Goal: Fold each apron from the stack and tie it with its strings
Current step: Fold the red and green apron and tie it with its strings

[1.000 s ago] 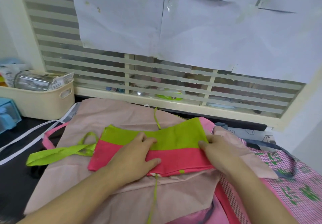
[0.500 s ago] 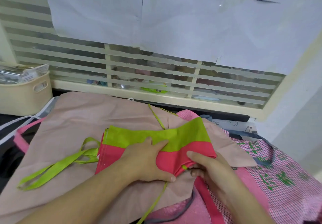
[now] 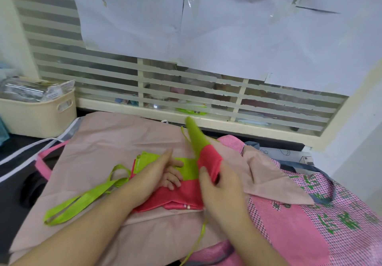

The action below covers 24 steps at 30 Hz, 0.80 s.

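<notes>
The lime-green and hot-pink fabric apron point(image 3: 182, 183), already folded down to a narrow band, lies on the pale pink cloth point(image 3: 107, 141) spread in front of the slatted window point(image 3: 186, 92), and every place below is given from that apron. The step in hand appears to be another fold across its width. The right hand point(image 3: 221, 187) grips the apron's right end, fingers and thumb curled round the fabric, and holds it lifted and swung toward the middle. The left hand point(image 3: 157, 174) rests on the apron's middle with fingers mostly straight, pinning it flat. A green looped strap point(image 3: 82, 201) trails off to the apron's left; a thin green string point(image 3: 198, 238) runs from its near edge. Next, I judge, the raised end must be laid over squarely, then the string wound round and knotted.
</notes>
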Tool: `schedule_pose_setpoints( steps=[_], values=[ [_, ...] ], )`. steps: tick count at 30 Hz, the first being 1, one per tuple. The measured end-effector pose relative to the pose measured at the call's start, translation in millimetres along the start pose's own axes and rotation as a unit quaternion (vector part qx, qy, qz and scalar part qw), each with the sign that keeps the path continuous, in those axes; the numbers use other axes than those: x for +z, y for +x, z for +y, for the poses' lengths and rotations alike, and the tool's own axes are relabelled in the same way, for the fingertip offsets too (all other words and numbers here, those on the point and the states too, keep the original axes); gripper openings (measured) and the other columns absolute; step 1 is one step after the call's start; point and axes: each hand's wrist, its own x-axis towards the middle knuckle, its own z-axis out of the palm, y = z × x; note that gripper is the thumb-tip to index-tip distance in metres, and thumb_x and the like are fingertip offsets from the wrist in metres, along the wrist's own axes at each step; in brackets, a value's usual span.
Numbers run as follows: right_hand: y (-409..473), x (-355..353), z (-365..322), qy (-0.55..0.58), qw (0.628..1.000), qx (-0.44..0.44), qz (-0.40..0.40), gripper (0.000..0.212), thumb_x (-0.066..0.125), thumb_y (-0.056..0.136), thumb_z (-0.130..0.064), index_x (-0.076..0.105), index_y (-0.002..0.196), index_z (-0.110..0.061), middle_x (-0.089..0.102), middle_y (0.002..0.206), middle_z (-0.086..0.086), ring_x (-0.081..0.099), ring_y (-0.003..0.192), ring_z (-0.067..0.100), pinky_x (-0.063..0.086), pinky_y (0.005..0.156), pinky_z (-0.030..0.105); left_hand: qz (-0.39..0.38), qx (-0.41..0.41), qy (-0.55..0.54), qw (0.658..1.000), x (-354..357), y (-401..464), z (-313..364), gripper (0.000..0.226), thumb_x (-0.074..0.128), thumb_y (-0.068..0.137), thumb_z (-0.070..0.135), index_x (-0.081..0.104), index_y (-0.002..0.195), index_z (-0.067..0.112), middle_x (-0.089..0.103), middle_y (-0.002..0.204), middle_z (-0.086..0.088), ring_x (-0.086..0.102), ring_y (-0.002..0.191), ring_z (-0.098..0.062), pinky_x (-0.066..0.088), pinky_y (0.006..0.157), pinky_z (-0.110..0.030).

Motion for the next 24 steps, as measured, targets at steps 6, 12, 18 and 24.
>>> schedule_pose_setpoints(
  steps=[6,12,18,24],
  values=[
    [-26.1,37.9,-0.6,-0.254,0.933,-0.149,-0.209,0.070,0.062,0.078,-0.033,0.047,0.147,-0.036,0.044,0.111,-0.003,0.048,0.105,0.022,0.050,0.092,0.040,0.001,-0.033,-0.149,0.988,-19.1,-25.9,22.2,0.049,0.050,0.107,0.040,0.073,0.123,0.000,0.075,0.117,-0.024,0.073,0.110,-0.039,0.057,0.100,-0.056],
    [-29.7,39.8,10.5,-0.322,0.937,-0.054,-0.124,0.084,0.061,0.063,-0.020,0.048,0.146,-0.021,0.046,0.117,0.005,0.051,0.106,0.030,0.054,0.085,0.042,0.137,-0.023,0.113,0.984,-47.5,-16.6,9.1,0.021,0.060,0.097,-0.009,0.074,0.108,0.003,0.080,0.100,-0.016,0.074,0.104,-0.041,0.056,0.100,-0.056],
    [-31.5,35.1,14.8,-0.367,0.913,-0.055,-0.168,0.063,0.060,0.056,-0.016,0.065,0.118,-0.023,0.052,0.110,0.004,0.056,0.092,0.030,0.054,0.069,0.040,0.215,0.032,0.441,0.871,-45.4,-19.5,15.2,0.035,0.074,0.090,0.018,0.060,0.122,0.013,0.070,0.116,-0.008,0.068,0.111,-0.034,0.054,0.093,-0.039],
    [-17.5,28.4,5.9,-0.303,0.923,-0.072,-0.227,0.064,0.041,0.068,-0.032,0.065,0.125,-0.021,0.050,0.143,0.003,0.046,0.133,0.027,0.041,0.112,0.038,0.218,0.276,0.636,0.687,-19.9,-25.7,1.2,0.073,0.069,0.078,0.011,0.048,0.148,0.014,0.045,0.149,-0.012,0.048,0.134,-0.035,0.044,0.108,-0.047]
  ],
)
